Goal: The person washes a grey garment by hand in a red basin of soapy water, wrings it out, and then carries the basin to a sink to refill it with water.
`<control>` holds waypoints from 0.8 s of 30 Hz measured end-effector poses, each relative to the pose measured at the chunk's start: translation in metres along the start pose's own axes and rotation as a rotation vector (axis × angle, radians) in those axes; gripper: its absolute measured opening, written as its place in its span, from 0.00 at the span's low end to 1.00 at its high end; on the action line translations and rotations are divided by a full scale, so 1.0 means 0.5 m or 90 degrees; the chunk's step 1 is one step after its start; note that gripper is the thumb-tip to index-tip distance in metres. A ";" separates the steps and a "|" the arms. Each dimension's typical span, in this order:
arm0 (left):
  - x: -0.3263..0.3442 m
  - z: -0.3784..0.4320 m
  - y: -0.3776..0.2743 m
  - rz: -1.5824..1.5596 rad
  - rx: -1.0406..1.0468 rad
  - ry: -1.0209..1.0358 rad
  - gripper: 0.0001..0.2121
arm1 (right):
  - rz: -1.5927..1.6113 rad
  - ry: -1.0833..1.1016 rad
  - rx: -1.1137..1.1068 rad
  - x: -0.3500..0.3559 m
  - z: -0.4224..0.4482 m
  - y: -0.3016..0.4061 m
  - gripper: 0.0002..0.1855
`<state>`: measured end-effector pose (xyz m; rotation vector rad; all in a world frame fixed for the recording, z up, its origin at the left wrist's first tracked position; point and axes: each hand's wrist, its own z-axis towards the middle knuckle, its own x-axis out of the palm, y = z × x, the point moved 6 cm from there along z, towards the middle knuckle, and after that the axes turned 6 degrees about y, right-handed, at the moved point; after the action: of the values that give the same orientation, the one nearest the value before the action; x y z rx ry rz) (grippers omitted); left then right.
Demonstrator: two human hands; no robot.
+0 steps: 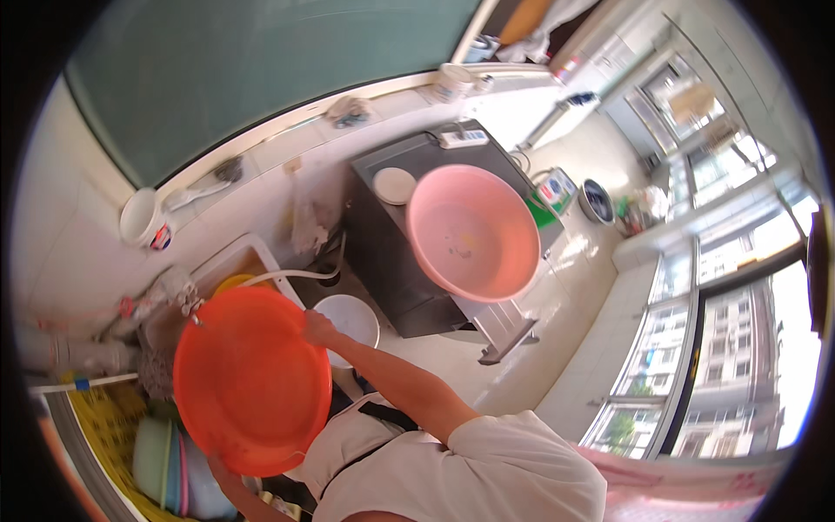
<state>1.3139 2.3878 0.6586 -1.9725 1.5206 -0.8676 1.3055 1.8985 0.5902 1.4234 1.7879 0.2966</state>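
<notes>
A large orange-red plastic basin (254, 385) is tilted over a white sink (264, 251), close to a metal faucet (196, 312). My right hand (318, 328) grips the basin's rim at its upper right. At the lower rim is my left hand (220, 466), partly hidden by the basin. A yellow item (238, 282) shows in the sink behind the basin. Beside my right forearm stands a white round bucket or basin (346, 323). A pink plastic basin (473, 231) rests on a dark grey appliance with an open drawer (502, 333).
On the appliance lie a white round lid (394, 186) and a power strip (464, 138). A white hose (300, 273) runs from the sink toward the appliance. Stacked basins (153, 457) stand at lower left. A white tub (142, 218) sits on the ledge. Windows line the right side.
</notes>
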 end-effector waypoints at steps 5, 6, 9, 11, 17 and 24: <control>-0.026 0.088 0.007 0.035 -0.002 0.195 0.32 | 0.061 0.000 0.071 -0.016 -0.020 -0.018 0.25; -0.036 0.093 0.004 0.036 -0.008 0.189 0.32 | 0.057 -0.003 0.076 -0.011 -0.021 -0.009 0.25; -0.054 0.106 -0.001 0.042 -0.018 0.178 0.32 | 0.048 -0.005 0.067 -0.001 -0.013 0.000 0.26; -0.066 0.114 0.004 0.057 -0.016 0.179 0.32 | 0.054 -0.011 0.073 0.003 -0.004 -0.011 0.26; -0.051 0.114 0.032 0.016 -0.064 0.242 0.30 | 0.051 -0.006 0.058 -0.025 -0.025 -0.017 0.26; -0.098 0.091 0.056 -0.002 0.033 0.089 0.25 | -0.063 0.025 -0.004 0.023 0.034 -0.020 0.30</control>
<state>1.3208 2.4284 0.5992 -1.9126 1.5558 -1.0538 1.3101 1.9001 0.5678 1.3274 1.8818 0.2802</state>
